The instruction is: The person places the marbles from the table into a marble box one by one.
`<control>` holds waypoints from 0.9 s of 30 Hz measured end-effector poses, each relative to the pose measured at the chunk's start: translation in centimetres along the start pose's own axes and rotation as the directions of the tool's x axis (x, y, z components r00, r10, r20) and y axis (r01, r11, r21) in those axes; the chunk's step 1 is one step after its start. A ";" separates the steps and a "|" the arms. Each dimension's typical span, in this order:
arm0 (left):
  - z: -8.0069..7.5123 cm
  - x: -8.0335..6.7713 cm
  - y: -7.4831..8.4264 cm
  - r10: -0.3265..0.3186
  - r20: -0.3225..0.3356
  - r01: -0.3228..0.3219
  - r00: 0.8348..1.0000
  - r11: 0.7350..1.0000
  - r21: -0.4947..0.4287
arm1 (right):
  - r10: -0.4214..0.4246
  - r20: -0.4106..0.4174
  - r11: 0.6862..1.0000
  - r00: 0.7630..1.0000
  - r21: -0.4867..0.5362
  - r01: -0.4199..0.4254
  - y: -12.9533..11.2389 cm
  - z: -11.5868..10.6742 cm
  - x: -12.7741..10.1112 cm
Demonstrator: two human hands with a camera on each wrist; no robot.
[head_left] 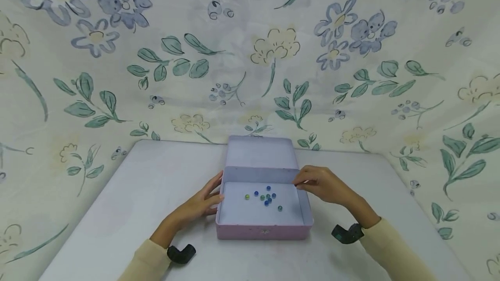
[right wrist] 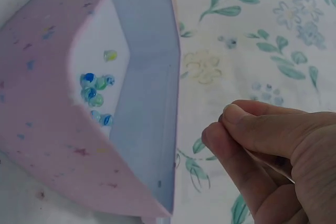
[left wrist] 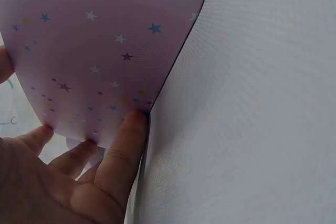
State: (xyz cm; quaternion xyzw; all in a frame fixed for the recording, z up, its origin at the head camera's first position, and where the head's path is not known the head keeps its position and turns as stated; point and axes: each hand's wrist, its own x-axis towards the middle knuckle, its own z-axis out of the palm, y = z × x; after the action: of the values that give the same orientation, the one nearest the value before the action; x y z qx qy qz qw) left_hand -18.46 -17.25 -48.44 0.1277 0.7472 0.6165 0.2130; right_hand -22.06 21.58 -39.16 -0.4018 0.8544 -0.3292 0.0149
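A box with its lid open (head_left: 264,232), pink with printed stars outside and pale inside, stands on the table. Several glass marbles (head_left: 268,197), blue, green and yellow-green, lie loose on its floor. At the box's left side my left hand (head_left: 199,203) rests, a digit at the rim and others touching the outer wall; the left wrist view shows fingertips (left wrist: 137,121) against the starry side. Over the right rim, my right hand (head_left: 321,184) pinches something small and dark (right wrist: 221,118) between thumb and finger. It is almost fully hidden, so its kind is unclear.
The box's raised lid (head_left: 261,151) leans back at the rear. Beneath everything is a white table (head_left: 164,177); its far edge meets a floral cloth backdrop (head_left: 242,55). A dark wrist device (head_left: 347,233) sits on the right wrist, another (head_left: 181,255) on the left.
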 end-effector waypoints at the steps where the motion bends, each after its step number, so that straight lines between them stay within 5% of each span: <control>1: 0.0 0.0 0.0 0.001 -0.001 -0.001 1.000 1.000 0.001 | -0.008 0.010 1.000 1.000 -0.010 0.009 -0.1 0.1 0.4; 18: 0.0 0.0 -0.2 -0.002 -0.006 0.002 1.000 1.000 0.002 | -0.048 0.199 0.992 0.979 -0.105 0.070 -1.0 3.9 7.9; 27: 0.1 -0.1 0.0 -0.001 -0.002 0.001 1.000 1.000 0.005 | 0.038 0.274 0.989 0.961 -0.148 0.003 -0.3 6.1 9.4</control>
State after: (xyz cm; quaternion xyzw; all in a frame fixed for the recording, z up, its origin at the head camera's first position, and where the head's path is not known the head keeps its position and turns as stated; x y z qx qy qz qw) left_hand -18.33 -17.21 -48.41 0.1273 0.7489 0.6148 0.2120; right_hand -26.47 11.56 -41.55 -0.4362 0.8694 -0.2059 0.1074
